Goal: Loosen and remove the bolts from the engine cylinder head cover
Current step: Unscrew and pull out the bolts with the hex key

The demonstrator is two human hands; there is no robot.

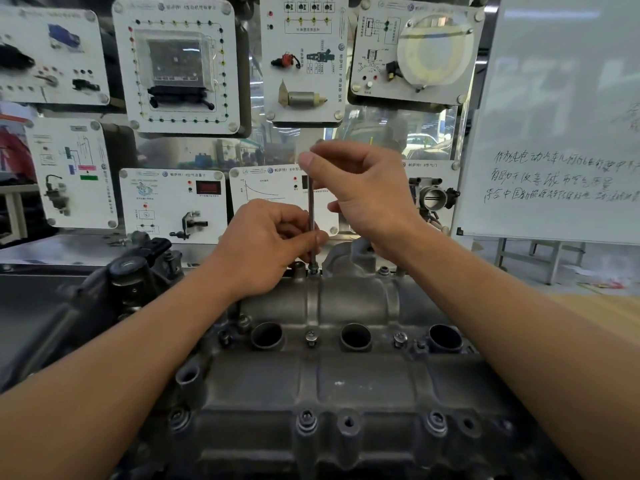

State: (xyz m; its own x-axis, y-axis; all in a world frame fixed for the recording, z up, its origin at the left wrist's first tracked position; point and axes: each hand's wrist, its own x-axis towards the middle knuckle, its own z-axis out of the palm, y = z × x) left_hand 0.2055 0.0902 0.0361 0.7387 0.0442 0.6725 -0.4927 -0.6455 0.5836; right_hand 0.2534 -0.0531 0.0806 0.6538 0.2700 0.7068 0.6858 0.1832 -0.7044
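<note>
Writing first. Behind the cylinder head cover (346,382), the display panels each wore a Volkswagen roundel and a 帕萨特 label. The air-flow panel (173,202), beyond the cover's far-left corner, read 空气流量计. The throttle panel (429,168), beyond its far-right corner, read 节气门, with a throttle body (433,197) mounted on it. Further back, to the right of the cover, a whiteboard (554,98) carried three handwritten Chinese lines. The first seemed to open 作为纯电动汽车; the rest was too loose to read surely.

Now the hands! A long thin driver (311,202) stood upright on a bolt (313,270) at the cover's far edge, about midway along. The left hand (263,247) reached in over the cover's left side, knuckles up. Its grip pinched the lower shaft between thumb and curled fingers, just above the bolt. The right hand (363,192) was higher, wrist bent, and its grip closed on the driver's top end between thumb and forefinger, the other fingers curled.

Room to move — the cover's far edge sat close under those panels, with a raised casting (349,258) just right of the bolt. Three open plug wells (355,336) ran across the cover's middle, with the middle bolts (310,337) seated between them. The near-edge bolts (307,418) sat in a row along the cover's front. The near half of the cover lay uncovered between the two forearms.
</note>
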